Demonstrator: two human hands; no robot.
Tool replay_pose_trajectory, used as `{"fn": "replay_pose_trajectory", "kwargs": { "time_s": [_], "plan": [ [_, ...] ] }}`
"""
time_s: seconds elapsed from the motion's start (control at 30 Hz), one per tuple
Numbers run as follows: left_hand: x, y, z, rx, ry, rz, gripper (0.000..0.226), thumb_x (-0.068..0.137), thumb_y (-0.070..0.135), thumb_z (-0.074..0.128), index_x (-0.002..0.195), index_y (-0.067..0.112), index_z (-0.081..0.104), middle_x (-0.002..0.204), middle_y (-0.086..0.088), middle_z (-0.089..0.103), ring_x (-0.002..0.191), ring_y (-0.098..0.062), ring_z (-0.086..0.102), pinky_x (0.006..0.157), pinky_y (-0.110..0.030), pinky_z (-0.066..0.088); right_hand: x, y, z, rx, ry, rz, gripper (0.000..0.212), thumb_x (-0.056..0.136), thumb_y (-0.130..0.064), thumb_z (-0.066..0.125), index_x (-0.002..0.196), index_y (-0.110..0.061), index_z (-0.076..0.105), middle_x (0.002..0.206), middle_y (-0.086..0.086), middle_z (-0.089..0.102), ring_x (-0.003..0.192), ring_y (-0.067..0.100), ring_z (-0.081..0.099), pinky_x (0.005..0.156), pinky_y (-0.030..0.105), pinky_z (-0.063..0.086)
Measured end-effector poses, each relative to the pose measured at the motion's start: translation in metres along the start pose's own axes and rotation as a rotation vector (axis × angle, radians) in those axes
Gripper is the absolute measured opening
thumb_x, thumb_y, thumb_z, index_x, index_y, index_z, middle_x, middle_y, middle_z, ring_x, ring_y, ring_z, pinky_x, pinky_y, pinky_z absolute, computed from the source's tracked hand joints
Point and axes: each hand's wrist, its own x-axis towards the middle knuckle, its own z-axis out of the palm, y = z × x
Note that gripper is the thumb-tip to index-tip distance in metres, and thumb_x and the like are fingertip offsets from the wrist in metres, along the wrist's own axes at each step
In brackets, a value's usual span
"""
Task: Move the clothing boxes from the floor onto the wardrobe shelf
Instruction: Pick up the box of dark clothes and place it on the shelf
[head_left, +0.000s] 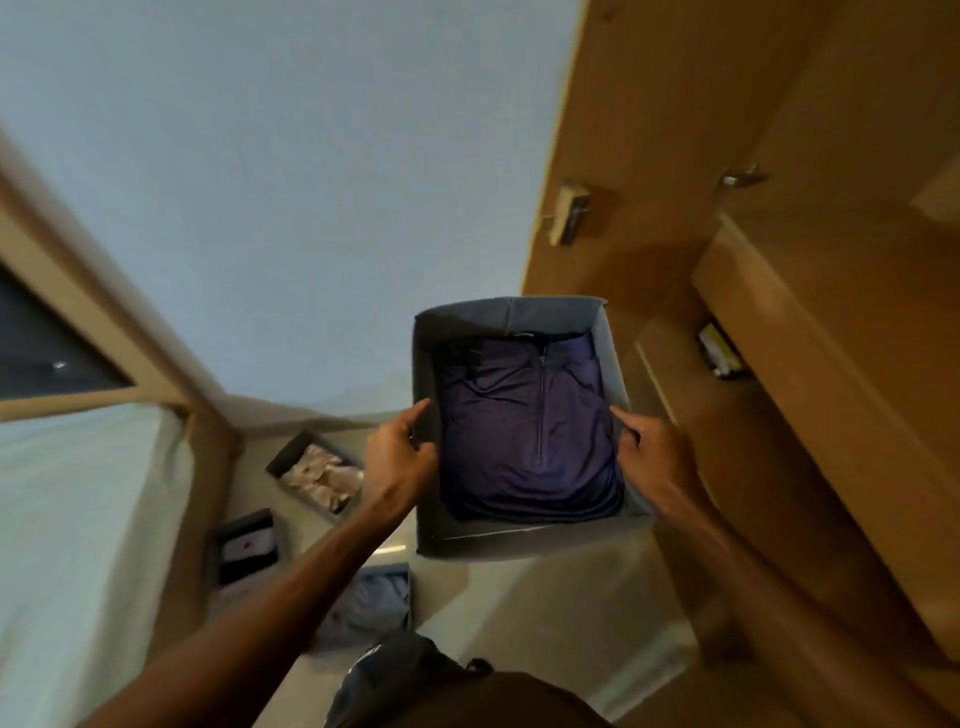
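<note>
I hold a grey fabric box (519, 543) in the air, off the floor, with a folded dark purple zip top (524, 431) inside. My left hand (400, 452) grips its left wall and my right hand (654, 452) grips its right wall, thumbs inside the rim. The open wooden wardrobe is on the right, with a shelf (810, 332) just right of the box. Three more boxes stay on the floor at lower left: one with pale clothes (319, 475), one with dark and white clothes (247, 548), one with light blue clothes (371, 603).
A bed with a light sheet (78, 545) fills the left side. The open wardrobe door (623, 156) with hinges stands behind the box. A small dark item (719, 351) lies on a lower shelf. Pale floor (545, 623) stretches below the box.
</note>
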Motion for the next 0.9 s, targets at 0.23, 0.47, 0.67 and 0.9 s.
{"fn": "replay_pose_trajectory", "kwargs": {
  "time_s": [0.23, 0.47, 0.67, 0.9],
  "plan": [
    [0.088, 0.094, 0.061, 0.014, -0.2, 0.247, 0.063, 0.076, 0.001, 0.058, 0.136, 0.02, 0.057, 0.126, -0.009, 0.067, 0.105, -0.024, 0.067, 0.091, -0.031, 0.052, 0.027, 0.037, -0.069, 0.059, 0.303, 0.146, 0.04, 0.091, -0.006, 0.049, 0.126, -0.018, 0.062, 0.047, -0.014, 0.035, 0.04, 0.005, 0.029, 0.042, 0.02, 0.022],
    [0.14, 0.187, 0.115, -0.026, -0.434, 0.432, 0.061, 0.084, 0.002, 0.055, 0.141, 0.025, 0.051, 0.121, -0.005, 0.068, 0.084, -0.011, 0.061, 0.073, -0.025, 0.052, 0.036, 0.07, -0.117, 0.08, 0.464, 0.335, 0.04, 0.092, -0.006, 0.048, 0.128, -0.02, 0.06, 0.053, -0.022, 0.034, 0.037, 0.004, 0.034, 0.038, 0.01, 0.026],
    [0.167, 0.26, 0.176, 0.006, -0.563, 0.588, 0.061, 0.082, 0.003, 0.054, 0.138, 0.024, 0.053, 0.124, -0.006, 0.067, 0.088, -0.015, 0.065, 0.076, -0.031, 0.058, 0.056, 0.107, -0.156, 0.098, 0.598, 0.454, 0.04, 0.093, -0.006, 0.047, 0.128, -0.019, 0.06, 0.054, -0.022, 0.038, 0.043, 0.0, 0.035, 0.044, 0.014, 0.024],
    [0.195, 0.353, 0.275, -0.018, -0.668, 0.701, 0.06, 0.085, -0.004, 0.052, 0.141, 0.016, 0.05, 0.127, -0.004, 0.063, 0.088, -0.023, 0.069, 0.066, -0.03, 0.057, 0.107, 0.175, -0.202, 0.085, 0.706, 0.522, 0.04, 0.091, -0.006, 0.047, 0.126, -0.019, 0.062, 0.101, 0.011, 0.073, 0.074, 0.016, 0.062, 0.067, 0.02, 0.041]
  ]
}}
